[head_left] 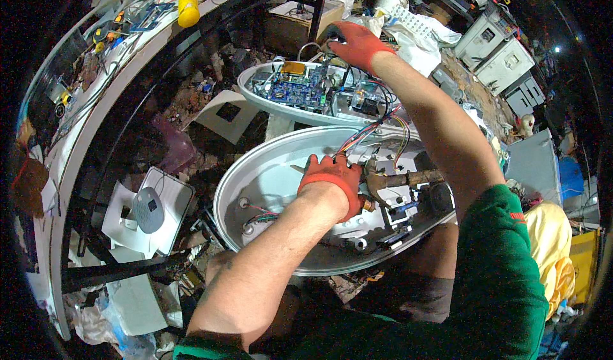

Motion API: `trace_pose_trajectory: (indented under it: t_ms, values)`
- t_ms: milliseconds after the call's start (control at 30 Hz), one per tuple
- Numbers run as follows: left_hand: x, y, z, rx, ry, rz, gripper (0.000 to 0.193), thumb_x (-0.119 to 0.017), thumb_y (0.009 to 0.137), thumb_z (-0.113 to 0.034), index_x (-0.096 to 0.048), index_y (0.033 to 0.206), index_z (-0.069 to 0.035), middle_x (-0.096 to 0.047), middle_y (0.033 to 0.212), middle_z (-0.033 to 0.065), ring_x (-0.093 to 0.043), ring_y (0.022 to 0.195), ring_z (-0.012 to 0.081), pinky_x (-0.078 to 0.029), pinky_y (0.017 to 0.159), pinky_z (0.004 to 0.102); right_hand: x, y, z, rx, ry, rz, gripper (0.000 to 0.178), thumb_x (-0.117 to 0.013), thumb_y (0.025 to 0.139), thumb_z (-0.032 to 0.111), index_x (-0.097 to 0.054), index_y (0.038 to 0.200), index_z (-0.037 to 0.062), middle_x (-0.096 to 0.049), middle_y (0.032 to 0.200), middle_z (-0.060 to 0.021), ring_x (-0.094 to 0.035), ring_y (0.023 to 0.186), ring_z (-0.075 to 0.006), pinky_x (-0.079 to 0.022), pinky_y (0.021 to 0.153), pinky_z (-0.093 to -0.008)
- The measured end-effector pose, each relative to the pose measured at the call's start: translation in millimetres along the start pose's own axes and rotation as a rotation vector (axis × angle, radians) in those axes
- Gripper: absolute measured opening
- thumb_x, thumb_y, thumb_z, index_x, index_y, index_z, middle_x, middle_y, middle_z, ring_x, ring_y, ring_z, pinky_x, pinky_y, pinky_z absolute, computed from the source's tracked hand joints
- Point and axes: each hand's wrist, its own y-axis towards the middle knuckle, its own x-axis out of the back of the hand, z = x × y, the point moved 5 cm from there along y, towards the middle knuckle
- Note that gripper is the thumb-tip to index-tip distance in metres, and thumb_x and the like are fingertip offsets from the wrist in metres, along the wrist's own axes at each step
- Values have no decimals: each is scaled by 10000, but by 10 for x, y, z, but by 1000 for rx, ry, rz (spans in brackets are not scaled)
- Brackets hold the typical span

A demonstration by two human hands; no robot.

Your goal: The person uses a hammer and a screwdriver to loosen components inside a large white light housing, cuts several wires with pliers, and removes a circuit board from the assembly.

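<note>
A large oval grey-white casing shell [225, 197] lies before me. Inside it is my left hand [329, 178] in a red glove, fingers curled down by a bundle of coloured wires [361, 136]; what they grip is hidden. A hammer [408, 179] with a wooden handle rests across the shell, right of this hand. Beyond sits the second casing half [252, 95], holding a blue circuit board [297, 89]; the wires run between both halves. My right hand [361, 46], also red-gloved, reaches over its far side. Thumb and fingers are apart there, near a grey cable [306, 46].
On the left stand a dark metal frame and a white curved edge [105, 124]. A white panel with a rounded grey device [149, 210] lies lower left. A cardboard box [300, 25] is behind the casing. Scrap covers the floor, with white boxes [511, 66] at the far right.
</note>
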Motion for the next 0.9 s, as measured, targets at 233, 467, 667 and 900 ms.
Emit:
trace_pose_trajectory:
  t_ms: [233,467,667,900]
  values:
    - [166,21,127,-45,-5,-218,574,-557,909,-495,-528,1354,-133,-525,1350,167,-446,1322,335,-214,1160,579,-584,473,125,-80,-417,602,589,-699,722,340,-628,1259,108,-599,1348,-107,-604,1200,-296,-513,965,-443]
    - [291,26,791,347,-109,-561,692,-662,847,-488,-437,1389,-122,-508,1336,156,-439,1311,341,-277,1115,572,-714,647,113,62,-520,583,489,-679,733,302,-696,1126,11,-676,1188,-190,-675,1061,-322,-555,872,-458]
    - [229,104,865,380,-94,-259,824,-639,853,-528,-341,1469,-70,-526,1385,134,-453,1318,307,-304,1100,527,-537,749,-107,-30,-457,535,497,-596,725,216,-658,1173,10,-650,1220,-208,-641,1109,-357,-527,904,-444]
    - [244,91,797,336,-58,-278,660,-667,843,-528,-496,1325,-109,-559,1319,123,-487,1275,297,-353,1052,513,-329,746,-671,-94,-384,852,402,-622,745,272,-699,1038,8,-701,1040,-163,-677,871,-285,-524,755,-432]
